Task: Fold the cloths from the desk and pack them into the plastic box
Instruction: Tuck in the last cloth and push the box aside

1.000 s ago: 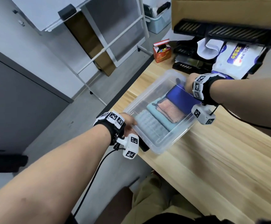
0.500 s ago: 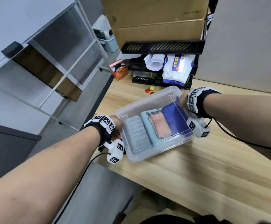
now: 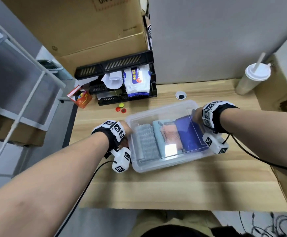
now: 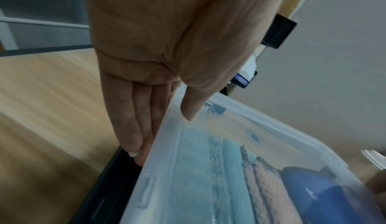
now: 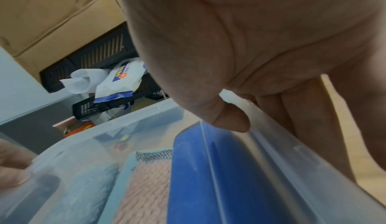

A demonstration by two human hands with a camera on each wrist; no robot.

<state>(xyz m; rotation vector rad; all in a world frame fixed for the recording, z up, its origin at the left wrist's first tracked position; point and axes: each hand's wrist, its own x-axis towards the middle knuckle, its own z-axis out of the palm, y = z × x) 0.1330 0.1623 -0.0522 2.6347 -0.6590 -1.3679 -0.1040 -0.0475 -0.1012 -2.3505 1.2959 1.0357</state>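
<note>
Box point(image 3: 172, 165) sits on the counter point(image 3: 173, 189), clear plastic, no lid on it, near the front-left part of the top. Four folded cloths lie side by side inside: grey cloth point(image 3: 145, 142) at the left end, teal cloth point(image 3: 159, 134) next, pink cloth point(image 3: 171, 135) lying on the teal one, blue cloth point(image 3: 189, 132) at the right end. Left hand point(image 3: 125, 130) grips the box's left end wall: left wrist view shows the thumb over the rim on the inside and the fingers point(image 4: 133, 128) straight down the outside of the wall. Right hand point(image 3: 196, 115) grips the right end the same way: thumb hooked over the rim above the blue cloth, fingers point(image 5: 313, 120) down the outer wall. Whether the box base is fully on the counter or slightly lifted, cannot tell. Behind the box: black tray rack point(image 3: 115, 65) with a wipes pack point(image 3: 136, 81), cardboard box point(image 3: 81, 29) on top of the rack, three small round pieces point(image 3: 120, 108) on the counter, lidded cup point(image 3: 252, 77) with straw at far right.
</note>
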